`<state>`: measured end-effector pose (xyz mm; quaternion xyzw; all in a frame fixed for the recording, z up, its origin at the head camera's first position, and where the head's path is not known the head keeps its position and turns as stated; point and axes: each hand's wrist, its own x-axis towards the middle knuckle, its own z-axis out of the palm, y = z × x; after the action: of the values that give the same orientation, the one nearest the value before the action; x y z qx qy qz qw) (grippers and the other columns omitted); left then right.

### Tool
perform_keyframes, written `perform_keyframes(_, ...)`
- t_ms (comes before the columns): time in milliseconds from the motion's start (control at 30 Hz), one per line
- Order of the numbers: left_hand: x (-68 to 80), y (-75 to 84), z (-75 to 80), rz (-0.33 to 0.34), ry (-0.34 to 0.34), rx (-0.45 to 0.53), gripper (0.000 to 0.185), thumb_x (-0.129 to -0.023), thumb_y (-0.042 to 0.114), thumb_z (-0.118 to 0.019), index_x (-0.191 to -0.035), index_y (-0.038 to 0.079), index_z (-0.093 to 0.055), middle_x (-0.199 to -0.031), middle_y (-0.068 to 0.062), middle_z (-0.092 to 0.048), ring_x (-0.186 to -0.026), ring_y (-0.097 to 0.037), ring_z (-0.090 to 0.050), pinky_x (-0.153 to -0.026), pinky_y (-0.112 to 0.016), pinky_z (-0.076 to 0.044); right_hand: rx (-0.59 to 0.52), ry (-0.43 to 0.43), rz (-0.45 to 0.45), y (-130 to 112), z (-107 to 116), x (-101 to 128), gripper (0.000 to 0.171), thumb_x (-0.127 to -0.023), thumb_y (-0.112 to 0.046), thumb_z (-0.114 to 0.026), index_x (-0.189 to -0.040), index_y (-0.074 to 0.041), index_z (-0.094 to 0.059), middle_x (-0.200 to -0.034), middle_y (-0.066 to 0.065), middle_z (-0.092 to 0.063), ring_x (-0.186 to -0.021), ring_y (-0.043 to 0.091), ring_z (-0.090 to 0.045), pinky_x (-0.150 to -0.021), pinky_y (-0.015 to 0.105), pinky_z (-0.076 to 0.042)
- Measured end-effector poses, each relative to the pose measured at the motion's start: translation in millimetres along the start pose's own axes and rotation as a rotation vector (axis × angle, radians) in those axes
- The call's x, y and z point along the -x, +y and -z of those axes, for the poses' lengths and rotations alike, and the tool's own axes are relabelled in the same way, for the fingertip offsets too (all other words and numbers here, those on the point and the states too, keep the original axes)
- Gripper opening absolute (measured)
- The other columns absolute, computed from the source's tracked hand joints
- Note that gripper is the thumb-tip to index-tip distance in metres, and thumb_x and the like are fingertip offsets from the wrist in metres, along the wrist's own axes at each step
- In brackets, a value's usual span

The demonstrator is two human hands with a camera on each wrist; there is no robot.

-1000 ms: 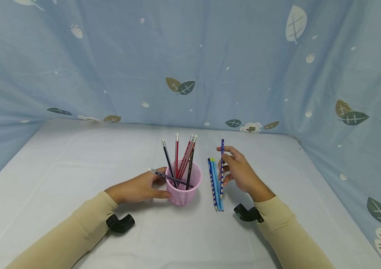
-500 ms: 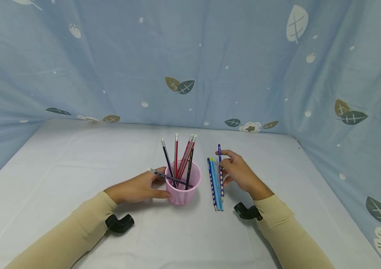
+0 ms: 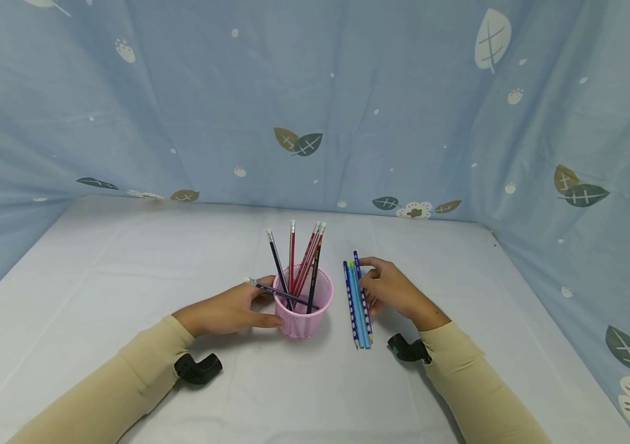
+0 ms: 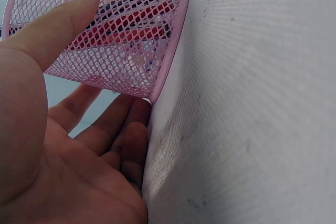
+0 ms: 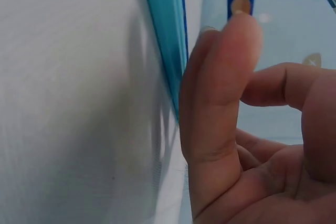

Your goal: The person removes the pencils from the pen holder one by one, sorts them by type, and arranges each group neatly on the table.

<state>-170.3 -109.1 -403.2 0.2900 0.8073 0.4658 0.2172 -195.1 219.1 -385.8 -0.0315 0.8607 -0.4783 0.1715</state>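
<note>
Your left hand (image 3: 230, 312) is holding a pink mesh pencil cup (image 3: 300, 327) between spread fingers, midway between the worktop's (image 3: 153, 259) side edges; your right hand (image 3: 398, 291) is pinching a dotted blue pencil (image 3: 366, 311); eraser-tipped pencils (image 3: 292, 253) are leaning inside, light-blue pencils (image 3: 358, 308) lying outside, suggesting partial progress.

Blue leaf-print curtain (image 3: 381, 74) behind white tabletop (image 3: 153, 246)

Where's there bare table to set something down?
The white table is bare at the front, between the beige sleeves; also left of the left hand and right of the right hand, back to the blue curtain. The middle is crowded: both hands, the pink cup of pencils, and a row of blue pencils close beside it.
</note>
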Motion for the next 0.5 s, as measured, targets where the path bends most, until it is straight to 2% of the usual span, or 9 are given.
perform_keyframes(167,0.8,-0.2,-0.1,0.008,0.000,-0.005,0.072,-0.089,0.037,-0.076,-0.149,0.017,-0.042,-0.147,-0.001,-0.052,-0.139,-0.028,-0.048,-0.119,-0.049,-0.036,0.042,-0.002,-0.012,2.1,-1.1,-0.4,0.058,-0.095,-0.010,-0.056,-0.151,-0.006,-0.039,-0.097,0.018,-0.061,-0.057,0.020,-0.063,-0.051,0.033,-0.059)
perform_keyframes(500,0.2,-0.9,-0.3,0.005,-0.003,-0.008,0.073,-0.089,0.037,-0.075,-0.150,0.017,-0.041,-0.148,0.000,-0.052,-0.139,-0.028,-0.048,-0.119,-0.048,-0.036,0.074,-0.015,-0.024,4.1,-1.1,0.3,0.060,-0.094,-0.010,-0.058,-0.151,-0.004,-0.039,-0.085,0.014,-0.060,-0.049,0.019,-0.061,-0.048,0.033,-0.058)
